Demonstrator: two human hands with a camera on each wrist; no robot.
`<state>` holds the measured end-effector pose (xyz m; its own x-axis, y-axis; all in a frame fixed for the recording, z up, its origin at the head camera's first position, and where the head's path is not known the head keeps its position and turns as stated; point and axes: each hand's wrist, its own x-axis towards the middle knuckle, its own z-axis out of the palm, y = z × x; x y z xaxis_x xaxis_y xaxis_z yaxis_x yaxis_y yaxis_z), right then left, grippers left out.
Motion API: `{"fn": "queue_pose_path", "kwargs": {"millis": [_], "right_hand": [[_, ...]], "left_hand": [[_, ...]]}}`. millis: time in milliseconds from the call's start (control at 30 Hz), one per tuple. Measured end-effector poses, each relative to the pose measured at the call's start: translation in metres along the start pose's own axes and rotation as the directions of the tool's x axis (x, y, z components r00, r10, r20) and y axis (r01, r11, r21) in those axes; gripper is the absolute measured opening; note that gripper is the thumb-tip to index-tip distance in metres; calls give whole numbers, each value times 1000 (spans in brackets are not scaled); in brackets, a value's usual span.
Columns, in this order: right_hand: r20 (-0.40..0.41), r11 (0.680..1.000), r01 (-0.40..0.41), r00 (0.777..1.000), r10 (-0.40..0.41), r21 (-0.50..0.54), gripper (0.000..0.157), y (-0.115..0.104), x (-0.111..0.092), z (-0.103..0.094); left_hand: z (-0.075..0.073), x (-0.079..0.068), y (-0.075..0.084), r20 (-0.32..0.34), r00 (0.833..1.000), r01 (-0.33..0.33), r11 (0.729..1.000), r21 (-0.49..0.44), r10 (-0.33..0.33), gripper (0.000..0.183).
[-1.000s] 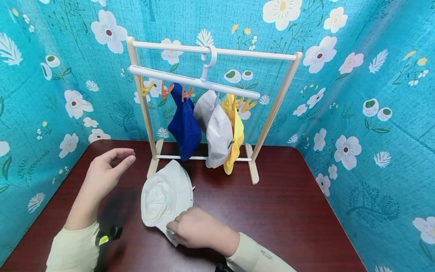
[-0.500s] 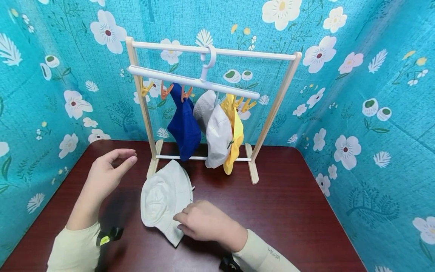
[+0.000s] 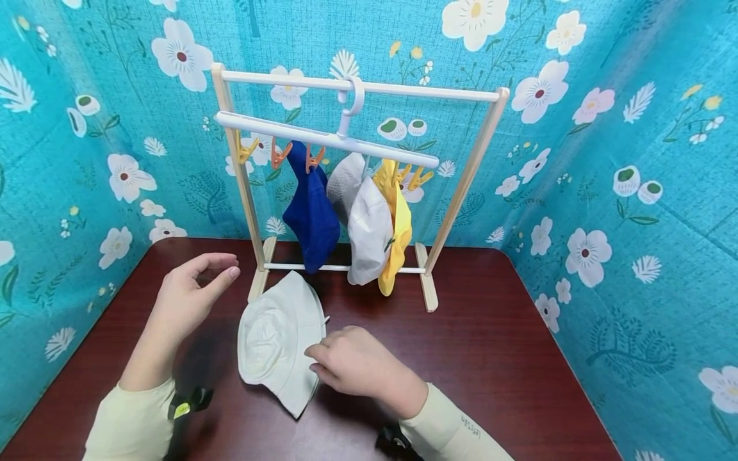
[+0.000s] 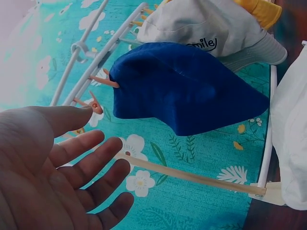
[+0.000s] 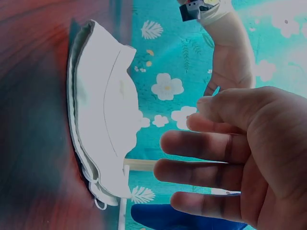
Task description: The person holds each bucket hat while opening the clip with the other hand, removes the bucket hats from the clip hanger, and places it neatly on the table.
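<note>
Before you lies a dark red-brown worktop [image 3: 490,365] with rounded far corners [image 3: 498,258]; around its back and sides you see turquoise cloth [image 3: 628,275] printed with white flowers [image 3: 587,254] and green leaves [image 4: 157,153]

Passage through the rack [image 3: 403,89] is obstructed by the hanging blue hat [image 3: 314,218], light cap [image 3: 369,230] and yellow hat [image 3: 401,237]; a gap is left beside the right upright [image 3: 466,182]. Between the left hand [image 3: 187,294] and right hand [image 3: 357,365], table level is blocked by a pale hat [image 3: 271,339]; rightward, room is left on the table [image 3: 496,320].
</note>
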<state>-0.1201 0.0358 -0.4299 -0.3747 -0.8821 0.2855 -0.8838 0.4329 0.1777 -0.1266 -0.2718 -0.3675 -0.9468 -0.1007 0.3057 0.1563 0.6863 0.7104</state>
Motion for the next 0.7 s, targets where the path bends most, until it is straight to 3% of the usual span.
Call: {"fn": "queue_pose_path", "kwargs": {"millis": [467,700], "right_hand": [[-15,998,-68,998,68,10,14,13,-3,-4],[-21,994,-103,994,104,46,14,19,-4,-5]], "left_hand": [[7,-5,6,-70,997,-27,999,-32,25,40],[11,-5,13,-129,988,-89,993,-71,80,35]]}}
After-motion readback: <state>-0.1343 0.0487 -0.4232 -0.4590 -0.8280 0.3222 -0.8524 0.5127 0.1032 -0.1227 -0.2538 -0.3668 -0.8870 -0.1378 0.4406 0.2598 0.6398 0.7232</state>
